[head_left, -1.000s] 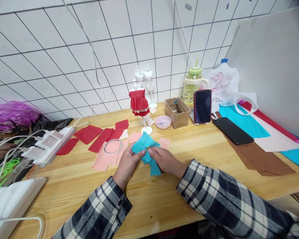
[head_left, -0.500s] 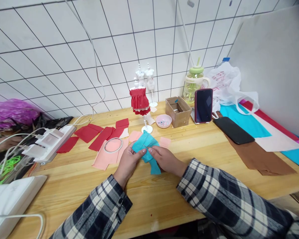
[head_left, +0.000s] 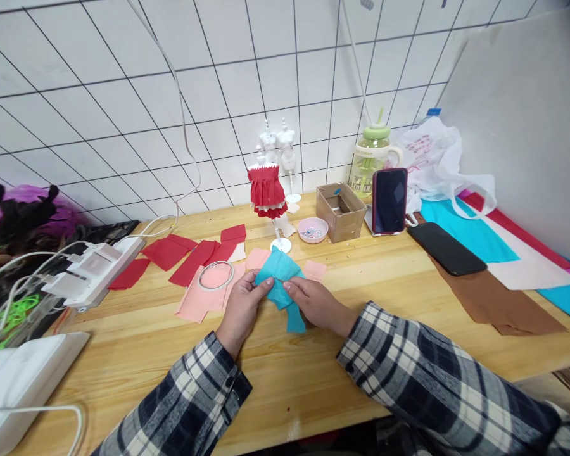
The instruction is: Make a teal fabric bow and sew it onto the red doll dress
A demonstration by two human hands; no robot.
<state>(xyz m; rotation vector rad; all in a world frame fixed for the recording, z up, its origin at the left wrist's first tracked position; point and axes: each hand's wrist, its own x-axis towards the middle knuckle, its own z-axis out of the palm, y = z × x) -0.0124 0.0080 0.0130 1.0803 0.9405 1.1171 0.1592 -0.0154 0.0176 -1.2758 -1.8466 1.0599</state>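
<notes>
L hand [head_left: 241,309] & R hand [head_left: 317,301], fingers of both clamped on turq cloth [head_left: 280,269] over bench [head_left: 289,380]; pink pcs [head_left: 192,306] nearby, red dress [head_left: 267,190] on wht stand [head_left: 280,245] behind

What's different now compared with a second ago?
The left hand has shifted its thumb slightly left, away from that of the right hand. At far left, a dark, ragged shape has appeared before the purple plastic. Both hands still hold the blue cloth; the red garment stays on its stand.
</notes>
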